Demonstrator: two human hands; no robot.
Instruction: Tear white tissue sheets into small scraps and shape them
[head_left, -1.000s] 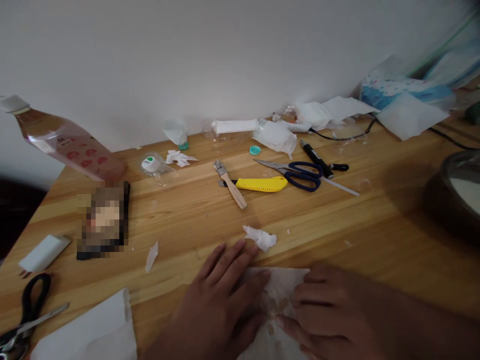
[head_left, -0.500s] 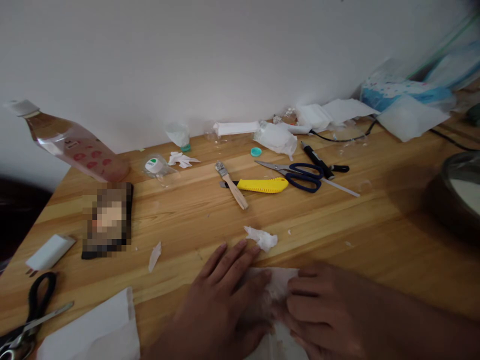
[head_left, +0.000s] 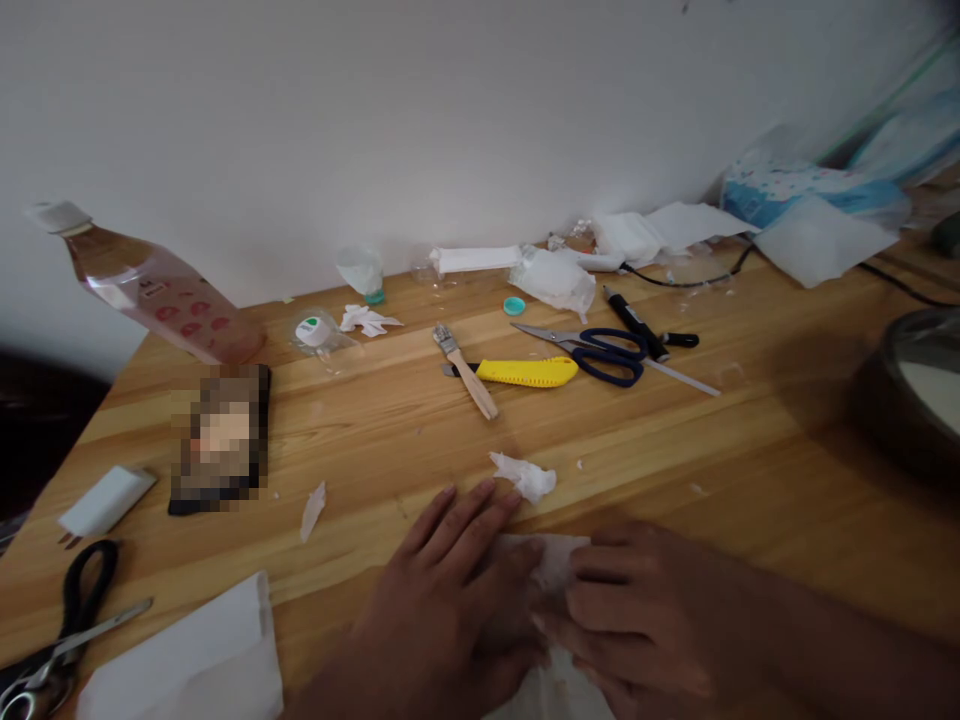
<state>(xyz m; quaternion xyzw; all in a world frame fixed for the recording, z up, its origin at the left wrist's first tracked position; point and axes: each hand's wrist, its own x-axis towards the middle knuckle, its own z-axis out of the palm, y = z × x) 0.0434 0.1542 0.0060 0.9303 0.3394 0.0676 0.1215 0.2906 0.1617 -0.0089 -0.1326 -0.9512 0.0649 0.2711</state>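
Near the front edge of the wooden table lies a thin, stained white sheet of tissue paper. My left hand lies flat on its left part with the fingers stretched out. My right hand rests on its right part, fingers bent and pressed together on the paper beside the left hand. Most of the sheet is hidden under both hands. A small crumpled white scrap lies just beyond my left fingertips.
Farther back lie a small brush, a yellow utility knife, blue-handled scissors and a black pen. A pink bottle leans at left. Black scissors and white paper lie front left. A metal bowl stands right.
My right hand has slid left across the paper toward my left hand, covering more of the sheet. My left hand has stayed in place.
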